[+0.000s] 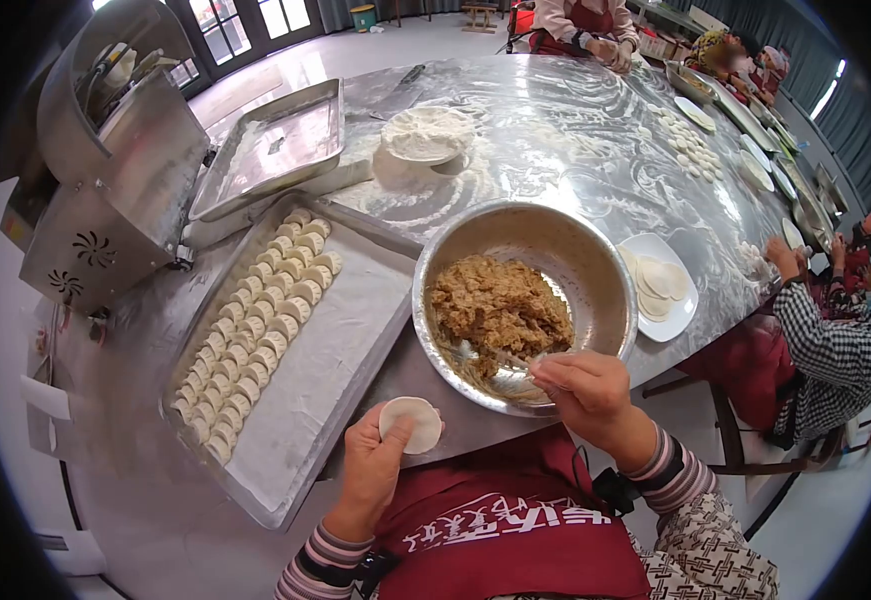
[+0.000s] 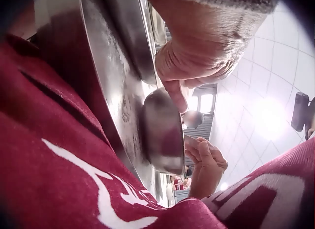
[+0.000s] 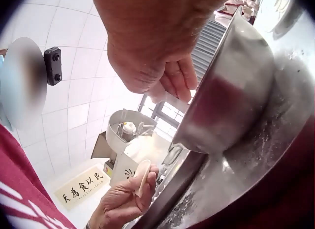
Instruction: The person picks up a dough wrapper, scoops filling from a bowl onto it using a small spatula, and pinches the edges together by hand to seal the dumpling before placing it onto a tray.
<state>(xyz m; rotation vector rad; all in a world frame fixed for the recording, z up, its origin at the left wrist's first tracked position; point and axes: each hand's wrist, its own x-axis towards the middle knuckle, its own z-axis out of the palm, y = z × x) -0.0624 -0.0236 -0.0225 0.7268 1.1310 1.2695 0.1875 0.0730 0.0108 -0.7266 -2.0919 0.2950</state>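
Note:
My left hand [image 1: 376,463] holds a round dumpling wrapper [image 1: 410,424] beside the bowl's near left side, the thumb lying on its face. In the right wrist view the wrapper [image 3: 143,176] shows edge-on in that hand. Over the bowl's near rim, my right hand [image 1: 595,398] pinches the pale, flat handle of a utensil [image 1: 511,360]; its far end lies at the filling, and its kind is hidden. Brown minced filling [image 1: 500,305] fills the left part of the large steel bowl [image 1: 595,270]. Several wrappers [image 1: 658,286] lie on a white plate [image 1: 683,306] right of the bowl.
Rows of shaped dumplings [image 1: 255,335] cover the left part of a lined tray [image 1: 320,400]. Behind it stand another metal tray [image 1: 285,150], a bowl of flour [image 1: 427,135] and a steel machine [image 1: 120,190]. Other people sit around the floury table [image 1: 545,120].

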